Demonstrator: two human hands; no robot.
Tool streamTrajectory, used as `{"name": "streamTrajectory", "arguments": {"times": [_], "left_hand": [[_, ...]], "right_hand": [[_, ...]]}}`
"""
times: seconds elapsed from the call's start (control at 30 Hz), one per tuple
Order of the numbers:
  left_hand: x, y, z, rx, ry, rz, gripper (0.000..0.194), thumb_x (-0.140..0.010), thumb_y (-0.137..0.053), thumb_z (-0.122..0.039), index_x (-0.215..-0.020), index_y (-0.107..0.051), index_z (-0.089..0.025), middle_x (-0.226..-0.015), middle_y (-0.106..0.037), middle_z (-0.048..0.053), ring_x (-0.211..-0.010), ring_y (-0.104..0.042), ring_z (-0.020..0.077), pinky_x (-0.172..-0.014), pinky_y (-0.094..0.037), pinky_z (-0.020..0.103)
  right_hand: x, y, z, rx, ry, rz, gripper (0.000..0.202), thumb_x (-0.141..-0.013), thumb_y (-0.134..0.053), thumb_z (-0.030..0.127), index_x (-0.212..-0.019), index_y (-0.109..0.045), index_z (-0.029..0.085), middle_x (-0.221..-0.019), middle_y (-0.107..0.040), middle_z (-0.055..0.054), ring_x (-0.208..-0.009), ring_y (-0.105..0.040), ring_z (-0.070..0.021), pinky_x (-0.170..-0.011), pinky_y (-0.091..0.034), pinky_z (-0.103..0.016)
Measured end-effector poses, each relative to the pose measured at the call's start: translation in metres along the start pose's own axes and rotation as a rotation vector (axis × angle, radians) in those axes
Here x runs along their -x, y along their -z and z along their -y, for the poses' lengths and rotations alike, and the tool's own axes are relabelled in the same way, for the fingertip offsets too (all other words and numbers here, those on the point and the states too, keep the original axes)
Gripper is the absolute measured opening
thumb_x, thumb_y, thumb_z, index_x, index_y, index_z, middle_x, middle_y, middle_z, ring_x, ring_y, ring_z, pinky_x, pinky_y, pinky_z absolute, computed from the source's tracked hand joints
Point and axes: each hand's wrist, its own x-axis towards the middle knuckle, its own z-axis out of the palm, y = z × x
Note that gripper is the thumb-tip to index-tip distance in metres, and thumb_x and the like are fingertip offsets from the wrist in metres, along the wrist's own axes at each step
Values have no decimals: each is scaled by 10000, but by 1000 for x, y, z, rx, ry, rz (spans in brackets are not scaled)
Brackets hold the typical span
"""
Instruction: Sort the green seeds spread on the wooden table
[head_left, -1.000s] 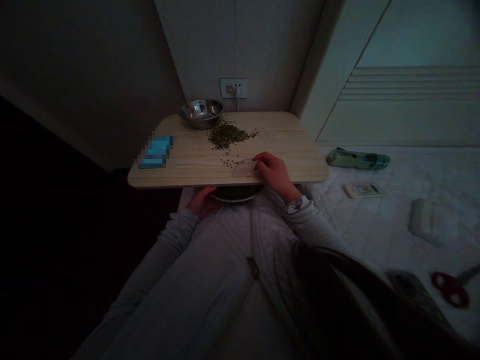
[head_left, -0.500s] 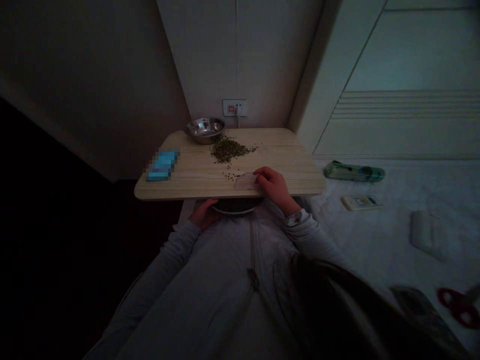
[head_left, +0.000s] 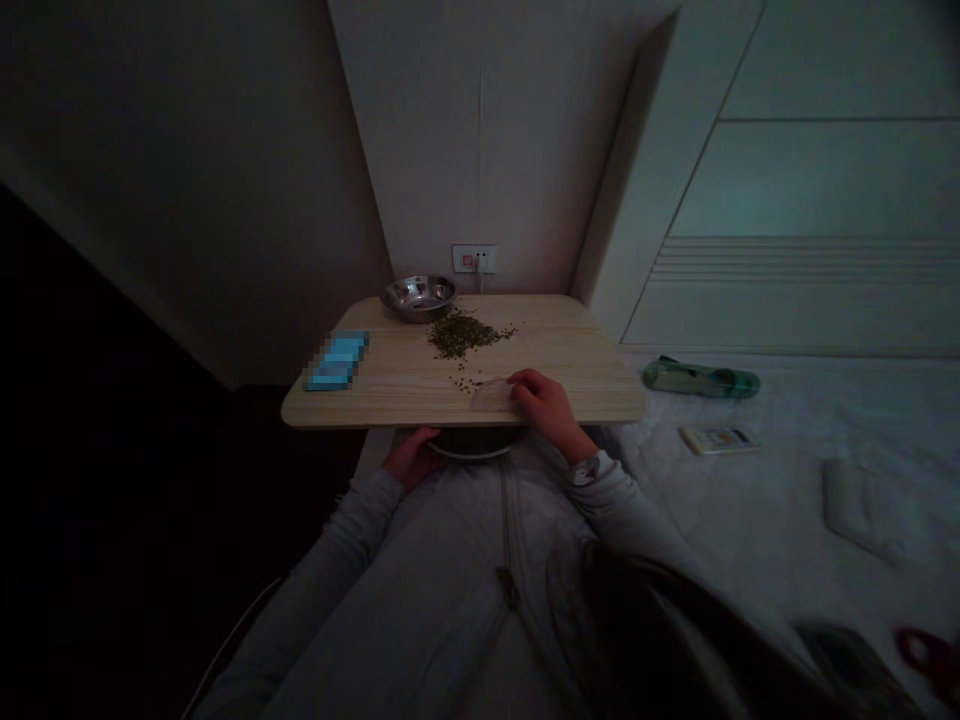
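My right hand [head_left: 546,408] is closed on a thin clear plastic piece [head_left: 491,395] that rests on the wooden tabletop [head_left: 405,400] near its front edge. A few small green beans lie just left of the plastic. Behind them spreads a larger pile of green beans [head_left: 459,335]. Below the front edge, my left hand [head_left: 412,457] grips the left rim of a dark round bowl [head_left: 474,445], which is partly hidden under the tabletop. A shiny metal bowl [head_left: 418,298] stands at the back left, beside the pile.
A blurred blue object [head_left: 337,361] lies on the tabletop's left side. On the white bedding to the right are a green case [head_left: 701,380], a pale remote [head_left: 720,440], a white folded item [head_left: 862,510] and red-handled scissors [head_left: 926,660]. A wall socket [head_left: 474,260] is behind.
The camera view has tilted up, so everything sits lower in the picture. Both hands keep nearly the same places relative to the tabletop, and their holds are unchanged.
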Motion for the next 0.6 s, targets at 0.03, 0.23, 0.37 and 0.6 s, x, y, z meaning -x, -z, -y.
{"name": "streamTrajectory", "arguments": {"times": [0.03,0.23,0.37,0.6], "left_hand": [[0,0,0,1,-3,-3,101,-687,-504,-137,-706,-594,-177,-672,-643,17,-644,-596,140,-535,-486,245],[-2,2,2,34,1,9,114,-693,-500,-122,-688,-600,-177,-660,-643,7,-619,-590,126,-540,-491,239],[-1,1,2,47,-5,16,128,-699,-489,-118,-705,-602,-180,-687,-655,19,-669,-608,141,-564,-500,246],[-2,2,3,22,-4,10,100,-695,-506,-138,-724,-594,-176,-738,-663,31,-710,-620,156,-583,-502,253]], "right_hand": [[0,0,0,-3,-2,3,236,-678,-416,257,-806,-605,196,-628,-583,11,-582,-484,-133,-555,-352,-246],[-4,-1,-3,-145,-57,13,228,-662,-415,253,-786,-597,189,-616,-583,19,-592,-492,-128,-582,-368,-248],[-10,1,-3,-243,-120,44,209,-640,-432,258,-762,-587,186,-599,-568,26,-570,-472,-117,-567,-364,-241],[-33,2,-3,-518,-212,35,204,-610,-469,283,-744,-575,173,-570,-544,20,-520,-452,-99,-508,-354,-224]]}}
